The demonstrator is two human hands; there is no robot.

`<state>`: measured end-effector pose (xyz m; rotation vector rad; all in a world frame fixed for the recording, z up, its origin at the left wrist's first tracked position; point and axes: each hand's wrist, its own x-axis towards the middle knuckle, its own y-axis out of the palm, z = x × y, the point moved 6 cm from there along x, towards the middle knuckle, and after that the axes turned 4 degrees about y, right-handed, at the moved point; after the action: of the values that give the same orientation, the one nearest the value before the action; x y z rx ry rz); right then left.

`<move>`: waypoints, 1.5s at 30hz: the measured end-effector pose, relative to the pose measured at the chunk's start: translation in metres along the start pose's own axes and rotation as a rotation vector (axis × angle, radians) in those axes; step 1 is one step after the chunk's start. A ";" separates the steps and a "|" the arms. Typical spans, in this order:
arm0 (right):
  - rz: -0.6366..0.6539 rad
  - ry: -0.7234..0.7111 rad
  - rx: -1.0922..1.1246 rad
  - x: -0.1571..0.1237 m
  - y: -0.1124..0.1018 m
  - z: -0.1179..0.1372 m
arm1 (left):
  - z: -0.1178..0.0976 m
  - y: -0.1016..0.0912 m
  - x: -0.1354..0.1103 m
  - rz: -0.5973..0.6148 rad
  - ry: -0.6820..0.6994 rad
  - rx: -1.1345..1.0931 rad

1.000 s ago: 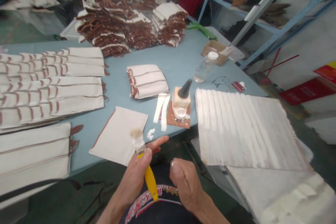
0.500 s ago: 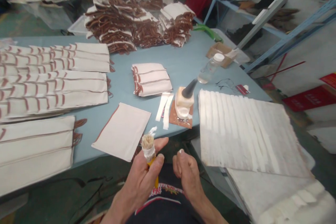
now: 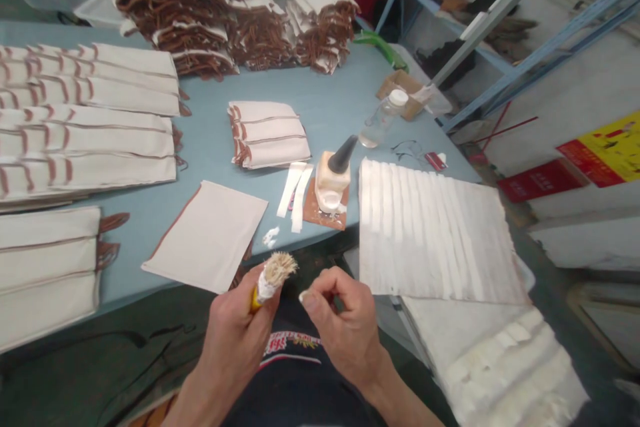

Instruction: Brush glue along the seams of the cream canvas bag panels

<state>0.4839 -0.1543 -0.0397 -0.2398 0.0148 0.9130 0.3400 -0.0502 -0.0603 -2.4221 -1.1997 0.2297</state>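
Observation:
My left hand [image 3: 235, 337] is closed round a yellow-handled brush [image 3: 273, 275], holding it over my lap with its glue-caked bristles tilted toward the right. My right hand [image 3: 343, 320] is beside it, fingers curled, thumb and forefinger pinched just right of the bristles; what they pinch, if anything, I cannot make out. On the blue table [image 3: 325, 107] ahead lies a flat cream fabric piece with a brown edge [image 3: 207, 235]. A glue bottle with a dark nozzle [image 3: 333, 177] stands on a brown pad, two white strips [image 3: 295, 187] next to it.
Rows of cream, brown-trimmed pieces [image 3: 85, 120] cover the table's left; a small stack [image 3: 267, 133] lies mid-table and tall piles [image 3: 240, 20] at the back. A sheet of overlapping white strips [image 3: 425, 227] is at right. A clear bottle [image 3: 380, 120] and cardboard box [image 3: 400, 90] sit behind.
The brush has tipped from upright to bristles pointing right. My right hand rose and pinched near the bristles. The view shifted down and left.

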 end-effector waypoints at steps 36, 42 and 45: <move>-0.165 -0.119 0.259 -0.023 0.035 -0.084 | 0.008 0.071 0.021 0.089 -0.468 -0.796; -0.372 0.040 0.240 0.011 0.031 -0.072 | 0.016 0.102 0.027 0.198 -0.560 -0.948; -0.491 0.110 0.318 0.038 0.008 -0.092 | 0.030 0.106 0.028 0.406 -0.513 -0.810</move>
<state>0.5091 -0.1401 -0.1348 0.0070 0.1935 0.3987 0.4233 -0.0757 -0.1328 -3.4719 -1.1155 0.6137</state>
